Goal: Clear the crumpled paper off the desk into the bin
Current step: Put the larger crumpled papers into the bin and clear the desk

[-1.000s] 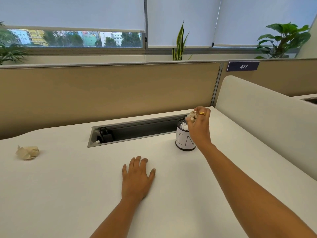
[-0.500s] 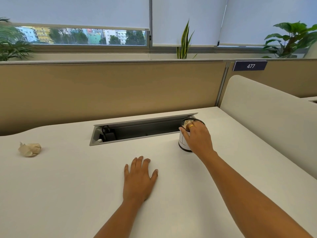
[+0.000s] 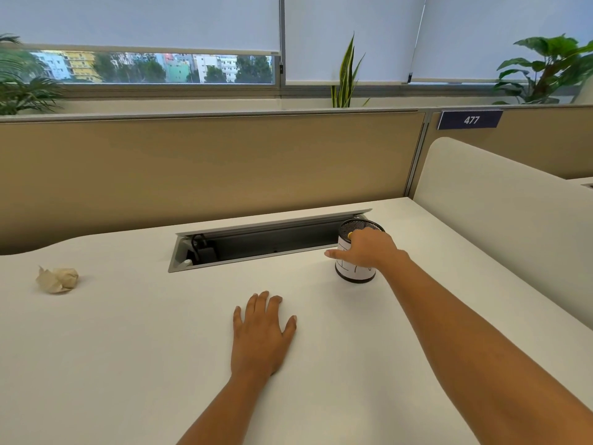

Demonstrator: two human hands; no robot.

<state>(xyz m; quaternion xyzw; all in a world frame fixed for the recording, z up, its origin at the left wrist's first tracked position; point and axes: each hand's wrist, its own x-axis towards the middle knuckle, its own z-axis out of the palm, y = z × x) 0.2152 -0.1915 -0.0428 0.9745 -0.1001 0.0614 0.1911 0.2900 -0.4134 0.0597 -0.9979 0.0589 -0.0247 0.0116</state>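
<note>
Bare desk (image 3: 134, 342) between flat left hand (image 3: 260, 332) and crumpled paper (image 3: 57, 279), open cable tray (image 3: 266, 244) behind

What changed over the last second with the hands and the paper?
The right hand lowered the paper wad it held above the bin into it and now rests at the rim; no wad shows in its fingers. The left hand stayed flat on the desk, and the other crumpled paper stayed put.
</note>
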